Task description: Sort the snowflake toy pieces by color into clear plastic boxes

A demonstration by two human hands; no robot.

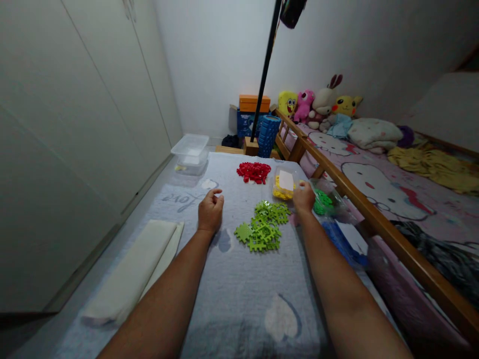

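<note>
My left hand [210, 212] hovers over or rests on the cloth, fingers loosely curled, with nothing visible in it. To its right lies a loose heap of lime-green interlocking pieces [264, 227] with notched edges. My right hand [304, 198] is closed at the right side of a clear plastic box [276, 174], which holds yellow pieces [283, 193] and a white label. Its fingertips are partly hidden by the hand itself. Farther back sits a pile of red pieces [254, 172].
Right of my right hand are a clear box with green pieces [322, 202] and a blue pack [342, 244], beside a wooden bed rail [348, 187]. Clear empty containers [190, 144] stand back left. A folded cream cloth [134, 269] lies left. A black pole [265, 70] rises behind.
</note>
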